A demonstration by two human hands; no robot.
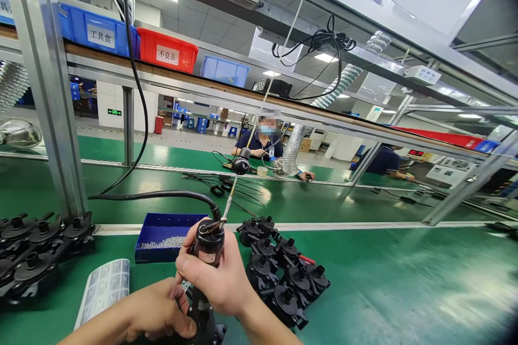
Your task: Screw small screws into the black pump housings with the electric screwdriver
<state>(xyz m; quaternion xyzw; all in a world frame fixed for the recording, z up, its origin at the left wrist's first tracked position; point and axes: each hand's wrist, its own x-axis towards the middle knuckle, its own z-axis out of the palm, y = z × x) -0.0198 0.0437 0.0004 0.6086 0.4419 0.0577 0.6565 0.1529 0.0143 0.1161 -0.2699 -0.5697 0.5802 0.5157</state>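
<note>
One corded screwdriver [207, 252], 7 o'clock in view, upright over black part [220, 333]; right hand [231, 283] wrapped snugly round body, presumably for straight-down control. Left hand [159, 307] curled low beside it, likely steadying; its hold unclear. Blue bin [156, 255] 11 o'clock from hands, easy reach.

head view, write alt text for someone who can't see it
A right hand grips a black corded driver over a black part on a green workbench, with the left hand near its lower end. Behind stands a blue tray of small metal pieces; more black parts lie on both sides.
</note>
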